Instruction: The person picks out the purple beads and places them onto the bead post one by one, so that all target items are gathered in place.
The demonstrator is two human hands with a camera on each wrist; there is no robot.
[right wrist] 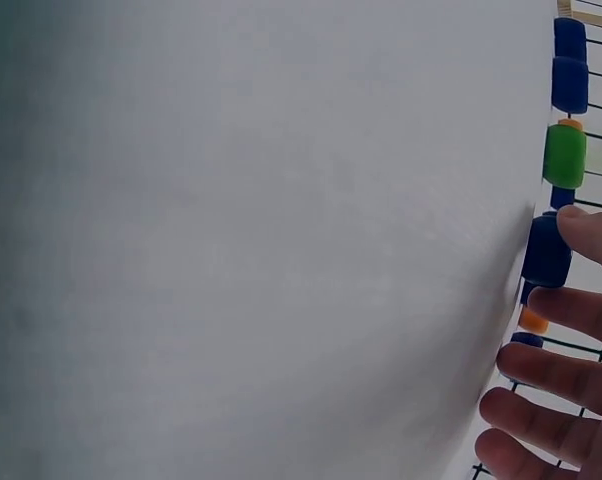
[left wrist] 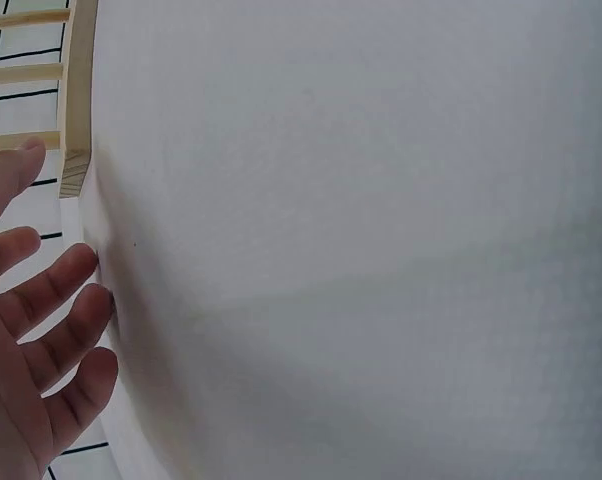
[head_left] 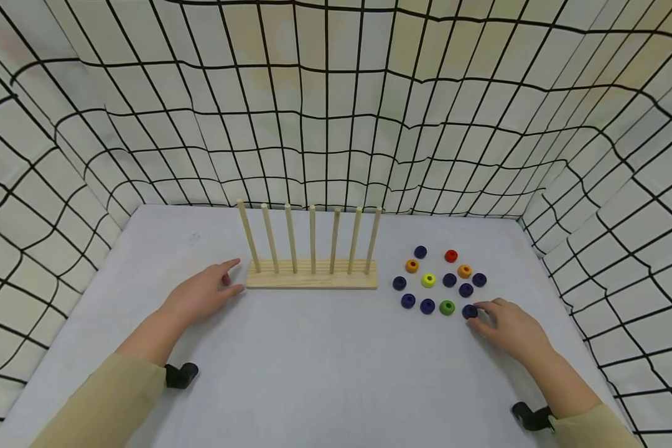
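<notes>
A wooden peg stand with a row of upright pegs stands near the table's back. Just off its left end is my left hand, fingers loosely bent, holding nothing. In the left wrist view, the thumb overlaps the stand's end. To the right of the stand lies a loose group of beads: dark blue ones, a green bead, a yellow bead, a red bead and two orange. My right hand pinches the nearest right dark blue bead between thumb and index finger.
White table spreads under everything. Black netting over pale panels rises behind and along both sides. A black wrist mount sticks out at the left cuff, another mount at the right.
</notes>
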